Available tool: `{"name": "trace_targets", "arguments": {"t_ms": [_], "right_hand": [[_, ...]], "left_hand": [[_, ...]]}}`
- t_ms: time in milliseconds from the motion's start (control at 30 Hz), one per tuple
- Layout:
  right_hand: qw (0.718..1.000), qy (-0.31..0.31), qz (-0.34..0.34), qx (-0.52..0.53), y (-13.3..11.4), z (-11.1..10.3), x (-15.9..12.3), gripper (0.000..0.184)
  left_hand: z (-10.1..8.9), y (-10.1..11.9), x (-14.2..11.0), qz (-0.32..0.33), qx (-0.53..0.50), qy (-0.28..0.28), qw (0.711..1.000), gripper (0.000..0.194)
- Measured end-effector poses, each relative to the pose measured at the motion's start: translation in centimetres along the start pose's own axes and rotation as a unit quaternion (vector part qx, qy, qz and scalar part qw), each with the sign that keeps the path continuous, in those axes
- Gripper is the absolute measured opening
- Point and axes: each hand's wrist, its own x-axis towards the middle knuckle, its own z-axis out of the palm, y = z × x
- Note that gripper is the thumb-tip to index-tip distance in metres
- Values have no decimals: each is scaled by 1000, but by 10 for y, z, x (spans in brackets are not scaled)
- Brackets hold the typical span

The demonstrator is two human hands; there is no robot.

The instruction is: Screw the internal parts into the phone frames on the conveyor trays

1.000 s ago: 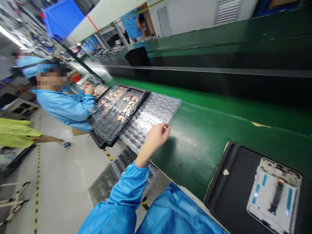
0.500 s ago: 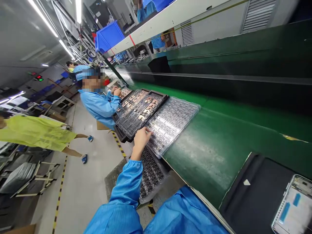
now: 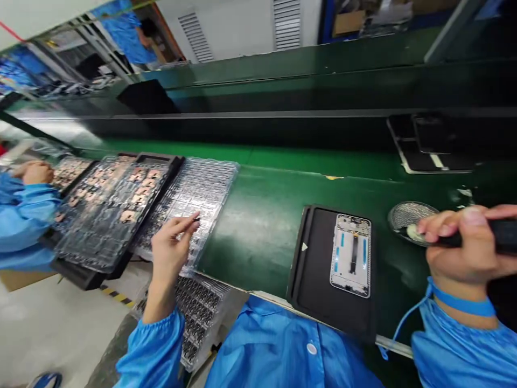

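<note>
Has just lifted the left hand point(image 3: 172, 248) away from the left part of the clear tray point(image 3: 214, 183), at left of centre in the frame, and pinches a small dark part point(image 3: 197, 219) between thumb and forefinger. Looks to have taken it from that tray, so has seemingly finished picking it out; can't tell exactly what it is. Holds it above the tray's right portion, well apart from the opened phone point(image 3: 343, 269).

Has also swung the view rightward, bringing the right hand point(image 3: 472, 248) into sight at the right edge, with fingers closed around a dark handle point(image 3: 503, 234). Can't make out the handle's far end, cut off by the frame. Now has both hands occupied, on either side of the phone. Sees that phone lying flat on the black tray point(image 3: 315, 285), right of centre on the green counter point(image 3: 250, 237), still with its inside exposed. Has the round dish point(image 3: 412, 210) just beside the right fingertips.
</note>
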Motion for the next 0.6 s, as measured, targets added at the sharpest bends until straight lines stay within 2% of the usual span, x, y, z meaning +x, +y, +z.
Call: {"name": "trace_targets", "arguments": {"t_ms": [67, 133, 200, 267, 333, 400, 467, 600], "right_hand": [[998, -51, -48, -5, 6, 0, 4, 41], [995, -80, -58, -6, 12, 0, 5, 37], [993, -98, -59, -6, 17, -2, 6, 37], [992, -112, -62, 1, 22, -4, 7, 38], [990, -125, -62, 13, 26, -6, 10, 40], [988, -134, -70, 27, 29, -6, 13, 41], [986, -142, -79, 38, 31, -5, 15, 41], [986, -142, -79, 38, 28, -1, 14, 46]], "left_hand": [[28, 46, -11, 127, -74, -111, 983, 38], [61, 96, -27, 212, -119, -250, 937, 43], [94, 142, -45, 244, -142, -351, 893, 37], [122, 176, -62, 266, -144, -409, 861, 21], [143, 196, -73, 298, -125, -447, 834, 11], [155, 206, -79, 326, -95, -467, 817, 12], [160, 211, -79, 327, -72, -471, 816, 13], [158, 215, -76, 287, -55, -472, 832, 12]]}}
